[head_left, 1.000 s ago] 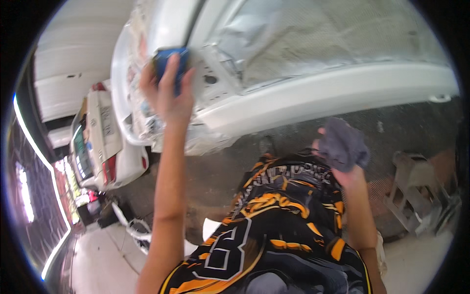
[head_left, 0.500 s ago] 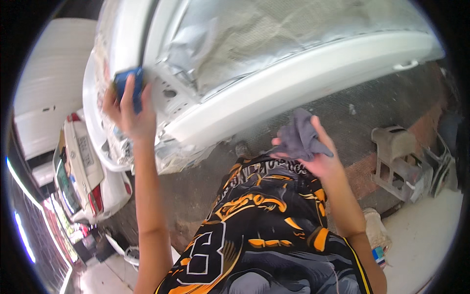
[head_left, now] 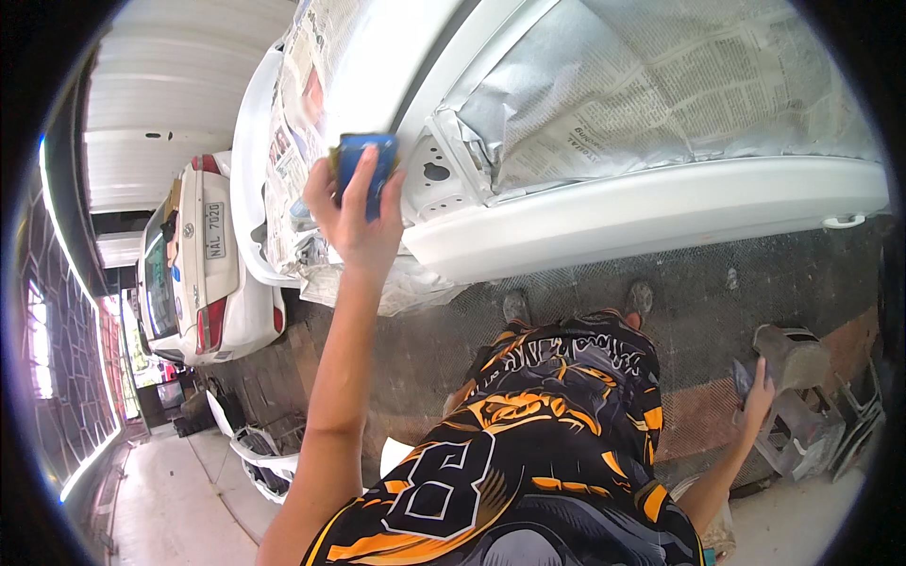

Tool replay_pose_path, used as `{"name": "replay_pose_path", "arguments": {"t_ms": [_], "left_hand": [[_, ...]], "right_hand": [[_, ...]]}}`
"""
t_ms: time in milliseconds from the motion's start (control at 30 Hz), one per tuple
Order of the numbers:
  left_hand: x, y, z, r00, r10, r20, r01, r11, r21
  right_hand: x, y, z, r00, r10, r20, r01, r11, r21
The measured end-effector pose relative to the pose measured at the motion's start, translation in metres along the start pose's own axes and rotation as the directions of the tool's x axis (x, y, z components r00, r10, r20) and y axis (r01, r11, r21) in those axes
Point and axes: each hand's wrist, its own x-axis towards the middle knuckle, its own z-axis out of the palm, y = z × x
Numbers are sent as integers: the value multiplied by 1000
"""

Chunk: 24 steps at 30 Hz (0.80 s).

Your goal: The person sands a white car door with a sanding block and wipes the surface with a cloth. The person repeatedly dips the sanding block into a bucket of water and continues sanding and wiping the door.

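Observation:
My left hand (head_left: 359, 222) is closed around a blue sanding block (head_left: 366, 170), fingers spread over its top. The block lies against the white car panel (head_left: 377, 75), beside a bare inner section with holes in it. A yellowish edge shows along the block's left side. Far out to the right, my right hand (head_left: 758, 401) hangs low by a grey plastic stool and grips a grey cloth (head_left: 743, 379). Only part of the cloth shows.
Newspaper masking (head_left: 651, 85) covers the car's window area, and more paper hangs at the front left. A white car (head_left: 212, 274) is parked at left. At right stands the grey stool (head_left: 797, 363), on a dark textured floor. A white bumper part (head_left: 269, 462) lies at lower left.
My right hand has swung from in front of my body out to the right with the cloth. The view has shifted; my left hand still holds the block on the panel.

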Motion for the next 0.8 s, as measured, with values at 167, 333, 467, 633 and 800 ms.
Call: {"name": "replay_pose_path", "arguments": {"t_ms": [167, 333, 467, 633, 800], "left_hand": [[-1, -8, 2, 998, 46, 51, -49, 996, 72], [5, -7, 5, 995, 77, 67, -82, 994, 70], [16, -5, -4, 994, -72, -84, 68, 997, -47], [-14, -17, -82, 925, -367, -94, 369, 929, 3], [-74, -3, -143, 872, -482, -86, 488, 870, 71]], "right_hand": [[-62, -83, 61, 858, -142, 494, -313, 618, 721], [-152, -196, 107, 448, -510, 735, -670, 353, 653], [-232, -295, 151, 371, -644, 669, -303, 597, 743], [-325, -410, 197, 386, -858, 338, -85, 332, 939], [-347, -493, 247, 570, -804, -169, 675, 341, 654]]}}
